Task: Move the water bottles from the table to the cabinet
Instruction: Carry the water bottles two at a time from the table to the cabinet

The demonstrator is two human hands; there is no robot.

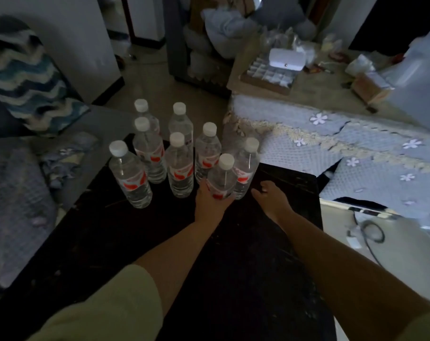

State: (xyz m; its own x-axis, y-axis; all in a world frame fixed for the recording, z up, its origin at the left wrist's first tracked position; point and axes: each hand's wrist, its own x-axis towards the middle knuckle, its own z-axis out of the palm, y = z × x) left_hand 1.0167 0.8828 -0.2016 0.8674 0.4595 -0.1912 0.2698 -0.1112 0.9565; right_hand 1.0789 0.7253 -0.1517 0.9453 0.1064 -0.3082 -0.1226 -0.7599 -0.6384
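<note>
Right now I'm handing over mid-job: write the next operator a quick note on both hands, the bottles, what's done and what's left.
Left hand: grip closed round the nearest bottle, which is upright on the dark table.
Right hand: open, holding nothing, beside the bottle on the right.
Bottles: eight in view, all capped and upright on the table.
Done: none seen moved; no cabinet in view.
Left: carry all eight to the cabinet.

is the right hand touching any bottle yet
Apart. The head view shows the right hand open over the dark table, with table showing between it and the nearest bottle.
</note>
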